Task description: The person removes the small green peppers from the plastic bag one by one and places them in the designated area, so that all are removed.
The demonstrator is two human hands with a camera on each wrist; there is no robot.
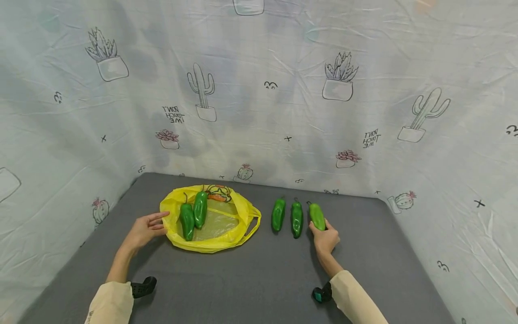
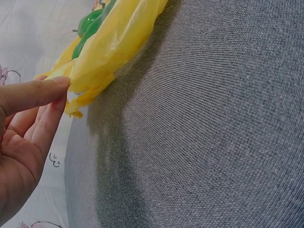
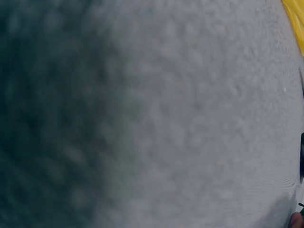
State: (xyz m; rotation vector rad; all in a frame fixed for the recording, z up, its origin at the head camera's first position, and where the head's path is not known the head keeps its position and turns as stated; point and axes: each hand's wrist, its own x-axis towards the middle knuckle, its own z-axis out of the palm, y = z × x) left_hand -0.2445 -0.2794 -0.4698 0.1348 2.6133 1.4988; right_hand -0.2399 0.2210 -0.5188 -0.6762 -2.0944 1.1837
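Note:
A yellow plastic bag (image 1: 238, 240) lies spread with its mouth wide, and two dark green peppers (image 1: 187, 220) rest inside it, side by side. My left hand (image 1: 145, 230) pinches the left edge of the bag between thumb and fingers, as the left wrist view shows up close. Over on the right, my right hand (image 1: 327, 237) grips the lower end of a lighter green pepper (image 1: 317, 216), its stem pointing away from me. To the left of that hand lie two more dark peppers, one nearer (image 1: 297, 219) and one farther left (image 1: 278, 215).
The dark grey table (image 1: 243, 288) ends at a pale curtain (image 1: 259, 112) printed with cacti, which hangs behind and along both sides. The bag's handle loop (image 1: 256, 226) sticks out toward the peppers. A black device (image 1: 322, 294) sits at my right wrist.

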